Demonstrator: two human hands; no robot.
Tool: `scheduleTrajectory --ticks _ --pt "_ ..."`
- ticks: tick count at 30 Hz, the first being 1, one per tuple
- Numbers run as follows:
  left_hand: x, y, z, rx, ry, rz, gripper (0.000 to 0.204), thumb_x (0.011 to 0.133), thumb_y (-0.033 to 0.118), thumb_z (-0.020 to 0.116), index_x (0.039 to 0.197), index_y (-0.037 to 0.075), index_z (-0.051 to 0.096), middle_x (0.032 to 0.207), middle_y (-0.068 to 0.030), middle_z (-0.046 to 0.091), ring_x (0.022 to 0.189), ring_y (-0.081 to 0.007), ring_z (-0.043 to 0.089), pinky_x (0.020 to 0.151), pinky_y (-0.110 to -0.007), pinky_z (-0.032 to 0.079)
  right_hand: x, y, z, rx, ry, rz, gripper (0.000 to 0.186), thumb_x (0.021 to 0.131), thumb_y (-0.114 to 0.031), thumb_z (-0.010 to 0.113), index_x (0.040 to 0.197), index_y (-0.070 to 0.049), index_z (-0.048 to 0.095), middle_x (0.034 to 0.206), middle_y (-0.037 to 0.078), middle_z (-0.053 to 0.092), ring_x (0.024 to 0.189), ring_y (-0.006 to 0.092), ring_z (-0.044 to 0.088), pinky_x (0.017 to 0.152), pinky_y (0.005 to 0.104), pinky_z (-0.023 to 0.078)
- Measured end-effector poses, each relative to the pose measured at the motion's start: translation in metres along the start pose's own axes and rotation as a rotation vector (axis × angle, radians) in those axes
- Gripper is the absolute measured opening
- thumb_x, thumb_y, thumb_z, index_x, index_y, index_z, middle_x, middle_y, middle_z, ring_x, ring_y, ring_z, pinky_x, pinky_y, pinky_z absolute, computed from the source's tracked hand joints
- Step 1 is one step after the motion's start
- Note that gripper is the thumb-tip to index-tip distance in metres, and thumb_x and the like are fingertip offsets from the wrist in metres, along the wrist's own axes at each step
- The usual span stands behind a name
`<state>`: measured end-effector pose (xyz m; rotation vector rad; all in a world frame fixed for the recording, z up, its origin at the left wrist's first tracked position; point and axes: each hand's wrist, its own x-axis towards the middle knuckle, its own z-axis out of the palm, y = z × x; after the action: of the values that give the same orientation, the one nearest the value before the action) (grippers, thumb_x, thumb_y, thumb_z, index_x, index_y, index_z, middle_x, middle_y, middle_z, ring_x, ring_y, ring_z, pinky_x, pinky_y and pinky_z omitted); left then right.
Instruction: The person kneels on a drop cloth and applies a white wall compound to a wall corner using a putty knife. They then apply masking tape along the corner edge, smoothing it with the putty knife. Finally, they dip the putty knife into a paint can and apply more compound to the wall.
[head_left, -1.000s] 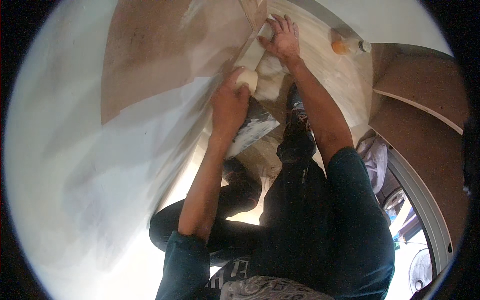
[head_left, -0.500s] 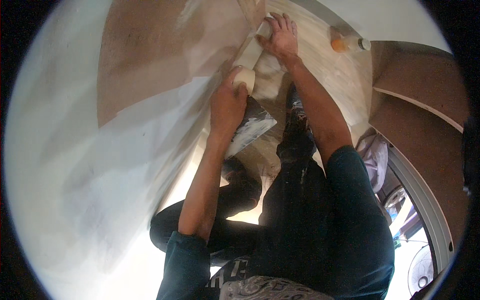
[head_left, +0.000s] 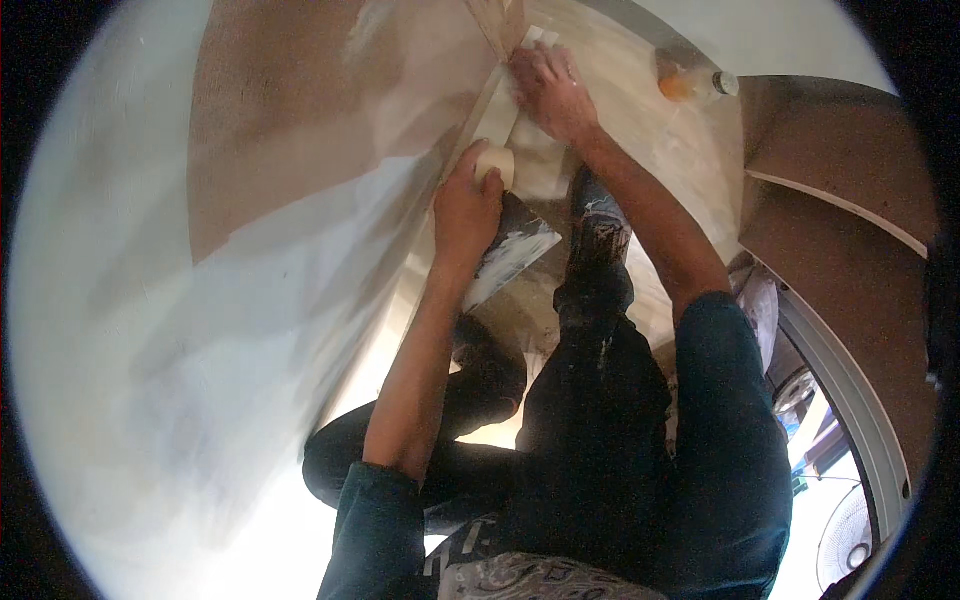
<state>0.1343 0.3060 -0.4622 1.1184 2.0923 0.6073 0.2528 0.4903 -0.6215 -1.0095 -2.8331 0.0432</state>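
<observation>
My left hand [head_left: 465, 205] is closed around a cream roll of masking tape [head_left: 497, 163] and also grips a broad scraper, whose paint-smeared blade [head_left: 512, 255] points down toward my legs. From the roll, a pale strip of tape [head_left: 497, 112] runs away along the foot of the wall. My right hand [head_left: 550, 90] lies flat on the far end of that strip with its fingers spread, pressing it down near the corner.
A wall [head_left: 290, 150] painted part brown, part white fills the left side. A plastic bottle of orange liquid [head_left: 690, 85] lies on the floor at the far right. Curved wooden steps [head_left: 840, 190] rise on the right. My paint-spattered shoe [head_left: 600, 225] and dark trousers are below my hands.
My right hand has slid a little nearer along the strip. My left hand, with the roll and scraper, has hardly moved.
</observation>
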Motion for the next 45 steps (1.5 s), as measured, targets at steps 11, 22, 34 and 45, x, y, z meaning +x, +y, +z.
scheduleTrajectory --ticks 11,22,34,45 --pt "0.001 -0.001 0.005 0.018 0.043 0.068 0.040 0.094 0.015 0.058 0.133 0.004 0.058 0.122 -0.0271 0.065 0.114 -0.0447 0.062 0.100 -0.051 0.046 -0.004 0.056 -0.002 0.241 0.008 -0.332 0.058 0.093 -0.030 0.064 0.142 -0.004 0.049 0.145 0.012 0.050 0.138 0.0317 0.044 0.117 0.0444 0.035" --pt "-0.007 0.042 -0.012 -0.101 0.016 0.067 0.042 0.096 0.016 0.058 0.136 0.006 0.057 0.125 -0.0264 0.064 0.118 -0.0425 0.061 0.102 -0.047 0.046 0.008 0.051 0.024 0.170 0.109 0.043 0.041 0.096 -0.028 0.060 0.135 -0.014 0.061 0.141 0.006 0.054 0.127 0.0304 0.051 0.104 0.0478 0.043" --pt "-0.014 0.067 -0.027 -0.168 -0.021 0.038 0.040 0.098 0.016 0.058 0.137 0.007 0.057 0.131 -0.0251 0.063 0.123 -0.0394 0.060 0.105 -0.044 0.044 0.015 0.020 0.010 0.335 0.100 0.296 0.066 0.092 -0.058 0.059 0.142 -0.015 0.055 0.141 0.012 0.053 0.135 0.0336 0.045 0.111 0.0553 0.034" --pt "-0.009 0.042 -0.022 -0.054 0.033 0.085 0.040 0.097 0.016 0.058 0.136 0.007 0.058 0.126 -0.0273 0.064 0.118 -0.0451 0.060 0.102 -0.048 0.046 0.020 0.014 0.006 0.401 0.190 0.327 0.071 0.080 -0.050 0.075 0.137 -0.011 0.057 0.138 0.010 0.055 0.133 0.0331 0.047 0.111 0.0529 0.034"
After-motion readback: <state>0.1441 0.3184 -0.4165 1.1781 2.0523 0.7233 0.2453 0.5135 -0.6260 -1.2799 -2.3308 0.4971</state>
